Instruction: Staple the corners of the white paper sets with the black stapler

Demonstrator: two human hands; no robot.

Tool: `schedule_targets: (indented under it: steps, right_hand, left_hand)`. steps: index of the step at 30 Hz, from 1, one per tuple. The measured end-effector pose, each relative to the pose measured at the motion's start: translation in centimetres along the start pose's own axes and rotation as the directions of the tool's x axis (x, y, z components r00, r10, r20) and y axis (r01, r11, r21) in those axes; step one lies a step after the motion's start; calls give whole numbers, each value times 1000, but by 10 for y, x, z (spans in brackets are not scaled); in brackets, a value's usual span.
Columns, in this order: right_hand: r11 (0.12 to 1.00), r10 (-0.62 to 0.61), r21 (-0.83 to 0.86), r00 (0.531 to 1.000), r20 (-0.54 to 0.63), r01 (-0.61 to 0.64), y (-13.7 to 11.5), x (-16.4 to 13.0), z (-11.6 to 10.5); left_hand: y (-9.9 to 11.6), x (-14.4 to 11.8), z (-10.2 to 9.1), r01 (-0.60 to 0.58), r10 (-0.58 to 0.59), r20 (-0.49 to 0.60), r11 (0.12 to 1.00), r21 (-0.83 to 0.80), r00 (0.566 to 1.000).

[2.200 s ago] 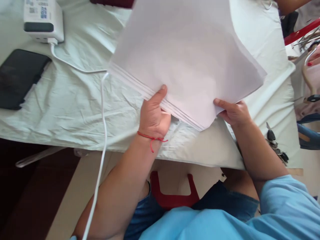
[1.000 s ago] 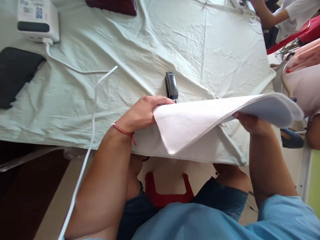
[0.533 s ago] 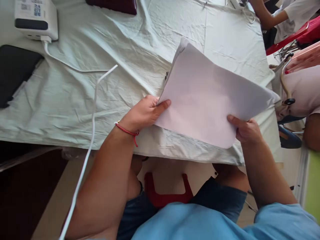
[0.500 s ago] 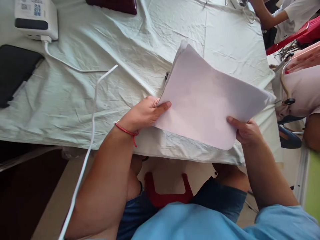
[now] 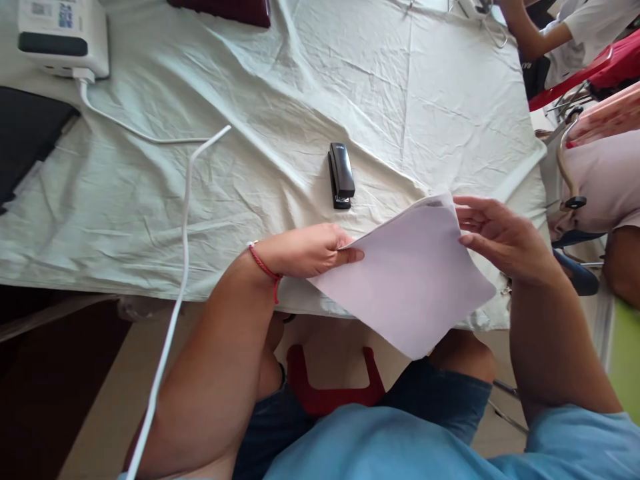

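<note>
A stack of blank white paper sheets (image 5: 410,280) is tilted over the table's front edge, its lower corner above my lap. My left hand (image 5: 320,250) is closed on the left edge, thumb on top and fingers beneath. At the upper right corner, my right hand (image 5: 500,237) touches the sheets' edge with fingers stretched and thumb apart. Just beyond the paper, a black stapler (image 5: 342,175) lies on the tablecloth.
A pale green cloth (image 5: 280,100) covers the table. A white power adapter (image 5: 65,40) with a white cable (image 5: 186,247), a black flat case (image 5: 30,140) and a dark red object (image 5: 225,8) lie on it. Other people sit on the right, one in a white sleeve (image 5: 590,27).
The paper has come down toward me and turned, uncovering the stapler. My right hand has shifted from the lower edge to the upper right corner, and its fingers have spread.
</note>
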State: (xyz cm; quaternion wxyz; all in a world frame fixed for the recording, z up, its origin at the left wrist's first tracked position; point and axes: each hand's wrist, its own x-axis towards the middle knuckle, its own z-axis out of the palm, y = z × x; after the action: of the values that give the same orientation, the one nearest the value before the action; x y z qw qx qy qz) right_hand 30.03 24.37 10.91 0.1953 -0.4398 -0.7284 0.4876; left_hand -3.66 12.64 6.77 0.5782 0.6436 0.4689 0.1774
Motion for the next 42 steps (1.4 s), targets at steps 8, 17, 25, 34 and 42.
schedule_targets:
  steps: [8, 17, 25, 34, 42]
  right_hand:
    - [980, 197, 24, 980, 26, -198, 1, 20, 35]
    - [833, 491, 307, 871, -25, -461, 18, 38, 53]
    - [833, 521, 248, 851, -56, -494, 21, 48, 47]
    - [791, 611, 144, 759, -225, -594, 30, 58, 35]
    - [841, 537, 214, 814, -219, -497, 44, 55, 29]
  left_hand:
    - [-1, 3, -3, 144, -159, -159, 984, -102, 974]
    - [-25, 15, -5, 301, -191, -766, 954, 3, 614]
    - [-19, 26, -4, 350, -222, -837, 936, -39, 500]
    - [-28, 38, -4, 354, -177, -882, 935, -12, 436]
    - [-29, 38, -5, 334, -189, -880, 942, -38, 435]
